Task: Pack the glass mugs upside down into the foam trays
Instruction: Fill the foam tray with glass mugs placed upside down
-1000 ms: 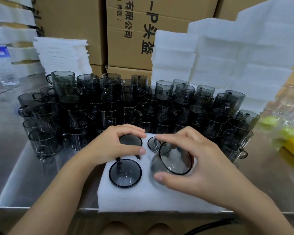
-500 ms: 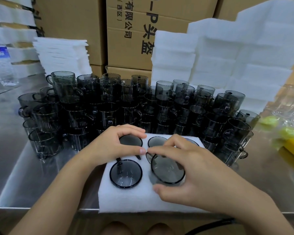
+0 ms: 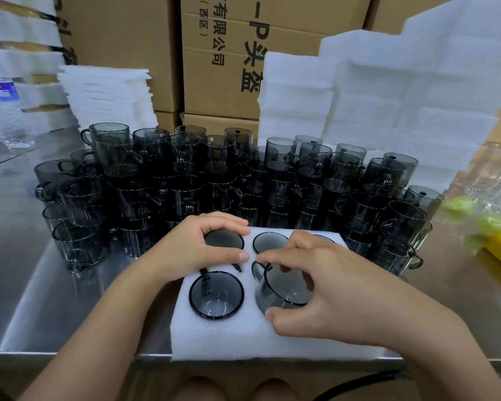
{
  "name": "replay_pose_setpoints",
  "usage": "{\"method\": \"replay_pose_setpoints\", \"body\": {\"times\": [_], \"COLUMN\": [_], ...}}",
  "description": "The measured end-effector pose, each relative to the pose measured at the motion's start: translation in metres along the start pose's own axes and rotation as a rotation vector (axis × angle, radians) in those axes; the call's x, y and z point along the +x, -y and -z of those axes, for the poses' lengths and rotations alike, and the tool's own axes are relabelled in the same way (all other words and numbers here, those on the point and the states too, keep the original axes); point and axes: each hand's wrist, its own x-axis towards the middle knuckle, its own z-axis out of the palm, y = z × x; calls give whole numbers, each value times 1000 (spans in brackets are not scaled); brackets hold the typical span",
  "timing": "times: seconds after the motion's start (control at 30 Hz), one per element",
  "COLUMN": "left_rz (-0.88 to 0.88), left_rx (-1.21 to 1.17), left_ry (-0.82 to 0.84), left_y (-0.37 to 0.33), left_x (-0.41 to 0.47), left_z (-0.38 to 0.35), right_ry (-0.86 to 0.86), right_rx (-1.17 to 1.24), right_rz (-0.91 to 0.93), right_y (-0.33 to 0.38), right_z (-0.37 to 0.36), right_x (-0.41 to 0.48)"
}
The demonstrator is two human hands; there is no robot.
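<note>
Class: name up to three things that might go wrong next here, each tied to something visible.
1. The mug in the right hand sits tilted in its slot; pressed down, it may jam or tear the foam tray.
2. The tray lies at the table edge; pushing might tip it off.
3. Stacked mugs crowd the tray's back; a hand could topple them.

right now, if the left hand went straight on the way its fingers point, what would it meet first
Probably the right hand, whose fingertips nearly touch the left hand beside the tilted glass mug it grips.
</note>
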Motion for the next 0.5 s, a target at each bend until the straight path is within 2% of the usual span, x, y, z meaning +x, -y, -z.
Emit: {"method": "replay_pose_setpoints", "body": {"times": [0.2,0.5], "left_rz": [2,-22], "left_rx": [-4,16], "left_ry": [4,3], "left_y": [1,4], "left_x": [-1,2], "left_z": [0,1], "right_ry": [-38,119], "right_rx": [-80,-121], "right_rz": [-36,83], "right_y": [8,-3], "right_z": [-7,-34], "right_x": [1,-4]}}
